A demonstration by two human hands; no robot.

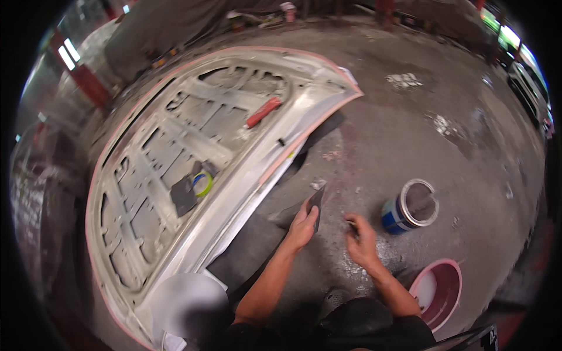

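Note:
My left hand (302, 227) grips a dark grey flat sheet (317, 205), held up on edge above the floor; its exact kind cannot be told. A short way to the right, my right hand (359, 238) is curled closed, with a small dark thing seeming to show at its fingers. Left of both hands lies a silver car hood (193, 225), inner ribbed side up, with a pinkish edge. On it rest a red tube (263, 113), a yellow-green roll of tape (202, 183) and dark grey sheets (184, 195).
Right of my right hand stands an open round can (397, 216) with a blue label. Nearer me is a pink tub (453, 284) with something whitish inside. White crumbs (404, 81) lie on the grey concrete floor (369, 134). A white blurred round shape (187, 298) covers the hood's near corner.

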